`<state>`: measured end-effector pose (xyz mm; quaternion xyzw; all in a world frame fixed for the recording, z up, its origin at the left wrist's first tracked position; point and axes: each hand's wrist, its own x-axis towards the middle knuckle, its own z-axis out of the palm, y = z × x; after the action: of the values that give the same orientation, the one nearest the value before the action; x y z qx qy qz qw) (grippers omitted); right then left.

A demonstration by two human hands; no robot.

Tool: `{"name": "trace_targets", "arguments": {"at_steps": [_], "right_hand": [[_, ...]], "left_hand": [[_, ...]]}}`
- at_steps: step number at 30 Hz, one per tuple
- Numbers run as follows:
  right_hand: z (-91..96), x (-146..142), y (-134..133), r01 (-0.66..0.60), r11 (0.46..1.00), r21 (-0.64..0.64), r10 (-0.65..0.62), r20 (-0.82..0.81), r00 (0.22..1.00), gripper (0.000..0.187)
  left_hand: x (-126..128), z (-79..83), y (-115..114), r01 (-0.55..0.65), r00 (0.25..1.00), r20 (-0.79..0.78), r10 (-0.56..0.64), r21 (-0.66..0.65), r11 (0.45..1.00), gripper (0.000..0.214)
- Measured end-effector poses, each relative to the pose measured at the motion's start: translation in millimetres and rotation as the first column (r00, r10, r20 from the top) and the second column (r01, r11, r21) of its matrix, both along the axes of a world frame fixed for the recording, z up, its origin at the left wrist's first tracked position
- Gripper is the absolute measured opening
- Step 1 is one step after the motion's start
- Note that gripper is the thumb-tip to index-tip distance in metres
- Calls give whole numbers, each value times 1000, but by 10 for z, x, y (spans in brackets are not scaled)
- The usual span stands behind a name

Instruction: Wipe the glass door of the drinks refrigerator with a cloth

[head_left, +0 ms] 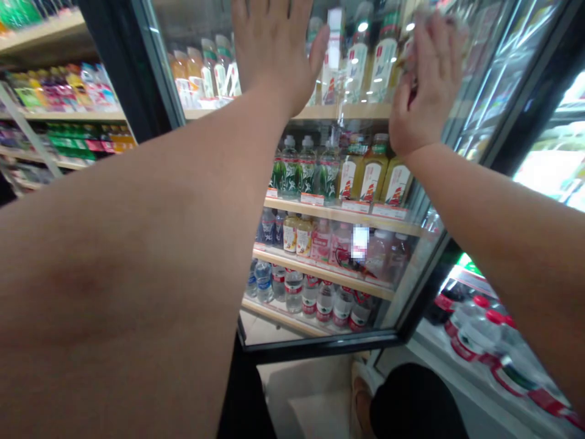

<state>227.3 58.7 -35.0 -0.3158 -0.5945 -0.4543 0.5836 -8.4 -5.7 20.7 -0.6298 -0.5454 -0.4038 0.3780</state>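
Observation:
A glass door (pixel 320 349) with a black frame stands in front of me, reaching down to just above the floor. My left hand (pixel 276 58) lies flat against or very near its upper pane, thumb out to the side, fingertips cut off by the top edge. On the upper right of the pane is my right hand (pixel 427 85), its fingers stretched over a crumpled, pale patterned cloth (pixel 450 24). The palm hides most of that cloth, which shows blurred around the fingertips and beside the thumb. My left forearm covers much of the view's lower left.
Through the glass show shelves of yellow drink bottles (pixel 372 174), pink drink bottles (pixel 321 241) and water bottles (pixel 325 302). More stocked shelves (pixel 73 114) stand at left. Red-capped bottles (pixel 478 332) fill a low shelf at right. My knee (pixel 415 399) is close below the door.

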Motion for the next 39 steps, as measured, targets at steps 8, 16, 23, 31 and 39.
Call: {"name": "trace_targets", "arguments": {"at_steps": [8, 16, 23, 31, 39], "right_hand": [[458, -234, -331, 83, 961, -264, -27, 210, 977, 55], [645, -419, -290, 119, 960, -253, -76, 176, 981, 59], [565, -381, -288, 175, 937, -303, -208, -82, 975, 55], [562, -347, -188, 275, 911, -309, -282, 21, 959, 62], [402, -343, -173, 173, 979, -105, -150, 203, 968, 64]], "left_hand": [[-3, 64, 89, 57, 996, 68, -57, -1, 998, 90], [-225, 5, 343, 146, 986, -96, -133, 136, 980, 67], [-121, -8, 195, 75, 996, -57, -71, 84, 994, 70], [-146, -60, 59, 125, 987, -118, -112, 107, 986, 71], [-92, -83, -77, 107, 989, -110, -100, 68, 992, 71]]}}
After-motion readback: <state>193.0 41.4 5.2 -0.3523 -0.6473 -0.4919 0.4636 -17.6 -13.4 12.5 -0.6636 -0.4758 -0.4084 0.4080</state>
